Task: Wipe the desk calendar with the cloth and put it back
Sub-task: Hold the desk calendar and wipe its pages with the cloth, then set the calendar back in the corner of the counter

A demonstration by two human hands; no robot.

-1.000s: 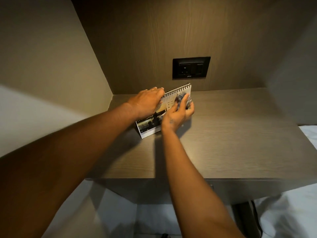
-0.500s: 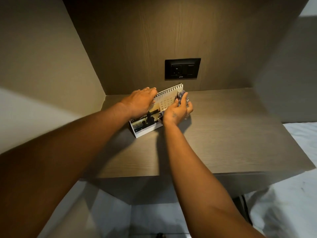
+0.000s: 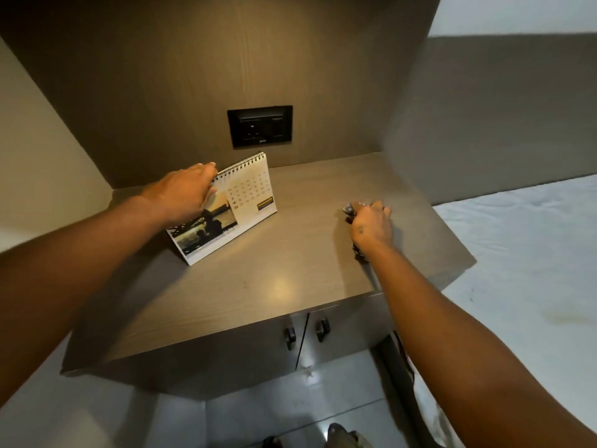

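Note:
A spiral-bound desk calendar [image 3: 248, 202] with a date grid and a sunset photo stands tilted on the brown tabletop [image 3: 277, 263], toward its back left. My left hand [image 3: 184, 192] lies over its upper left corner, fingers on the spiral edge, holding it. My right hand [image 3: 371, 224] is far to the right of the calendar, low over the tabletop, closed around a dark bunched cloth [image 3: 350, 211] that pokes out above and below the fist.
A black socket plate [image 3: 260, 126] sits in the wooden back wall. Side walls close in the nook left and right. Two cabinet doors with dark knobs [image 3: 306, 333] are under the tabletop. A white bed [image 3: 523, 253] lies to the right.
My right hand with the cloth has left the calendar's face and moved right, down to the tabletop. My left hand stays on the calendar's top. The camera has tilted down and shifted.

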